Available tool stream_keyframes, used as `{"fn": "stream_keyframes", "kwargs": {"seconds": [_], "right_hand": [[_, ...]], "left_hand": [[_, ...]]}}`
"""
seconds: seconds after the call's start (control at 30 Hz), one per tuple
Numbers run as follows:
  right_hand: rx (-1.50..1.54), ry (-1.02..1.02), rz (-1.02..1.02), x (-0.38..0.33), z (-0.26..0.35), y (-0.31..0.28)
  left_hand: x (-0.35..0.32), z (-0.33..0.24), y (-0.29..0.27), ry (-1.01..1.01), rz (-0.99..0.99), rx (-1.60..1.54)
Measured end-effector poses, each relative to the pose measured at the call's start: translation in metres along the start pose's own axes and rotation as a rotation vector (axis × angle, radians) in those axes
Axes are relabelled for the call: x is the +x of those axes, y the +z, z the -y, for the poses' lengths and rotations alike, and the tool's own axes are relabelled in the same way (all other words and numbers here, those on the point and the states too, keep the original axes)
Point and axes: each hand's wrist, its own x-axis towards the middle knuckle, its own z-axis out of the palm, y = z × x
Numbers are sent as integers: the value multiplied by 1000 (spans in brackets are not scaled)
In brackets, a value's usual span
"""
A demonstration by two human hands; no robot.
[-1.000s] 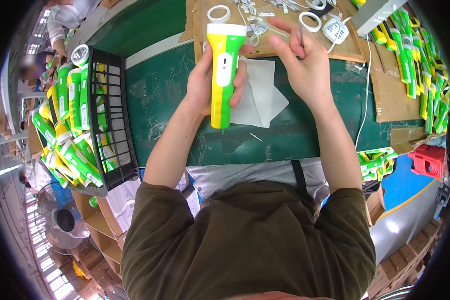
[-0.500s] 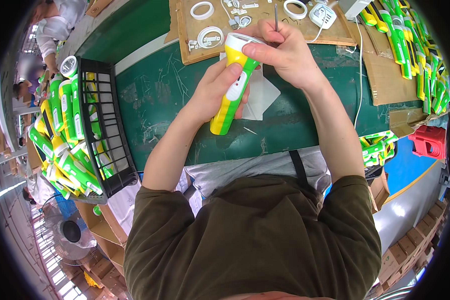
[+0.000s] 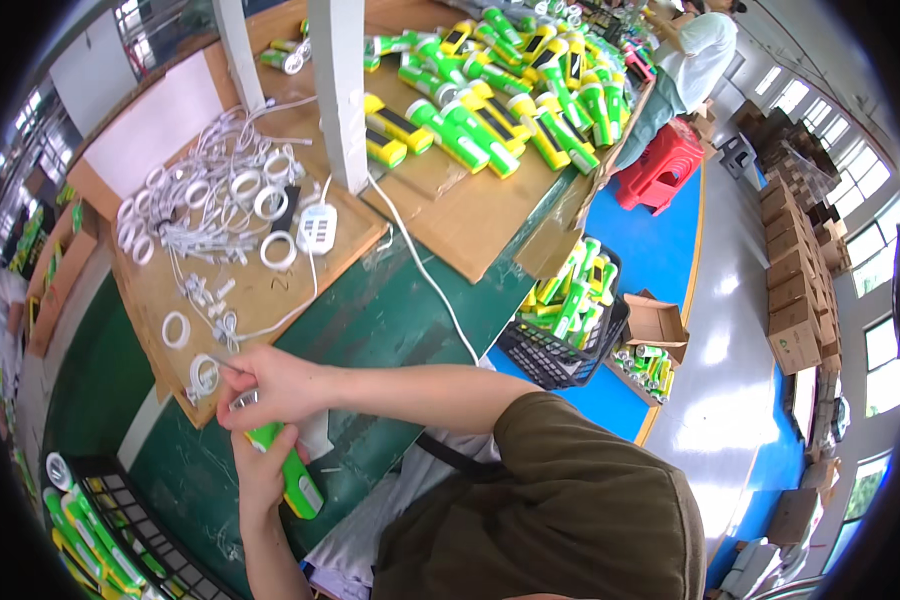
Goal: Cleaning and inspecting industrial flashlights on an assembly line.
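Note:
My left hand (image 3: 258, 468) is closed around a green flashlight (image 3: 304, 488), its body slanting down toward me. The flashlight's head end shows a silvery part and lies mostly hidden between my hands. Over that end, my right hand (image 3: 285, 385) is closed, with a thin grey metal rod-like tool (image 3: 226, 363) sticking out from its fingers. Just beyond my fingers a white ring (image 3: 203, 376) lies on the board, and another white ring (image 3: 176, 330) is farther off. A white sheet (image 3: 317, 436) lies beside the flashlight on the green table.
White cables and rings (image 3: 225, 200) are heaped on the brown board (image 3: 150, 290), beside a white power strip (image 3: 317, 229). A grey post (image 3: 338, 95) rises behind it. Green-yellow flashlights (image 3: 500, 85) are piled at the back. Black baskets of flashlights stand lower left (image 3: 135, 510) and right (image 3: 545, 352).
The view has swung to the right, bringing the cable heap and aisle into sight. My right hand has moved over the flashlight's head; both hands still hold their things.

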Motion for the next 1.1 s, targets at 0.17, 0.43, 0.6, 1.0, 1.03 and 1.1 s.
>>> {"fn": "stream_keyframes", "kwargs": {"seconds": [0.17,0.43,0.6,1.0,1.03,1.1], "right_hand": [[163,-11,-20,-4,1,4],[72,-377,366,4,12,-5],[-174,-91,277,-4,24,-32],[-376,-98,274,2,9,-28],[-472,-178,256,3,8,-27],[-456,-219,248,4,4,-27]], "left_hand": [[2,1,-3,7,125,-168],[-10,30,-33,-136,582,-702],[7,-12,-17,-148,423,-488],[-2,-21,-16,-38,301,-40],[-3,-24,-15,-6,254,15],[-3,-24,-14,-11,270,-18]]}}
